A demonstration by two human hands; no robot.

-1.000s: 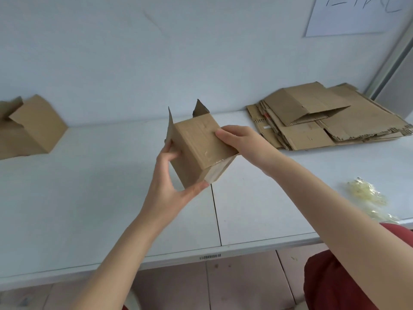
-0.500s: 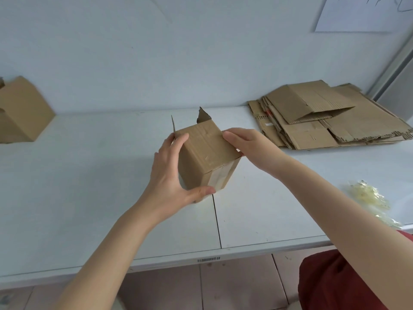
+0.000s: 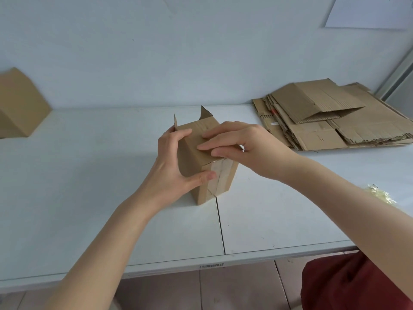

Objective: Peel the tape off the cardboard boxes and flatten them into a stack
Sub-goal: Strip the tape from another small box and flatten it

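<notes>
Since half a second ago the right hand has slid from the far side of the small box onto its top face, and the box has dropped lower, so its bottom edge now meets the table.

That white table fills most of the view, set against a pale wall. At its far right lies the flattened stack of cardboard, well apart from both hands. At the far left edge stands another box, not flattened.

The small box sits near the middle of the table, over the seam between two table panels, tilted, with two open flaps pointing away from the person. The left hand grips it from the left: fingers curl over the top left edge and the thumb presses the near end face. The right hand reaches in from the right, its fingers nearly straight and laid on the top face, their tips at the near top edge.

Clear tape covers the near end face, just beside the left thumb. A crumpled tape wad lies near the right forearm.
</notes>
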